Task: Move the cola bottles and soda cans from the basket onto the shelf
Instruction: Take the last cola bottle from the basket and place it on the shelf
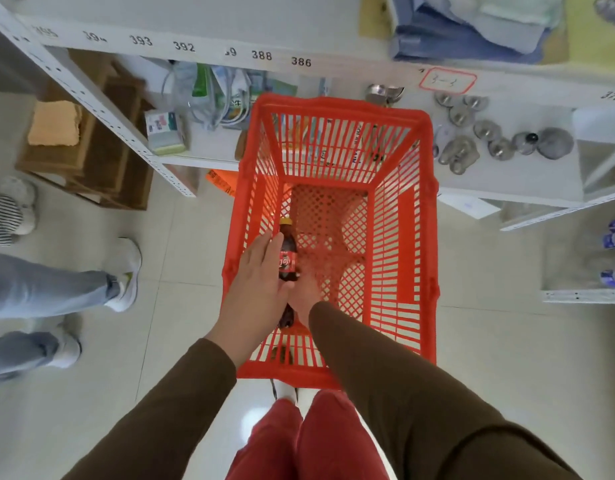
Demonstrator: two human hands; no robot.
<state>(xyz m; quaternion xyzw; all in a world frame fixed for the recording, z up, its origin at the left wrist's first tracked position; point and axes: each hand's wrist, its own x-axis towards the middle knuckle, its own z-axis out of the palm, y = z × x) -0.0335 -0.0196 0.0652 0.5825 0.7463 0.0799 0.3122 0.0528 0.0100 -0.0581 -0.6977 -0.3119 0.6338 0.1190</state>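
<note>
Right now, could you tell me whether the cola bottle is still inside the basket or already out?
Inside. The cola bottle sits within the red basket walls, with the left hand on it and the right hand beside it.

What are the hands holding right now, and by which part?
A cola bottle, gripped around its lower body by the right hand; the left hand rests flat against its side.

Long brown sleeves (181,403), red trousers (299,445), white shoes (285,393).

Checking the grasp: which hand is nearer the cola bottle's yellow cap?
Left. The left hand lies against the cola bottle, fingertips just below the yellow cap; the right hand is blurred, lower beside the bottle's base.
</note>
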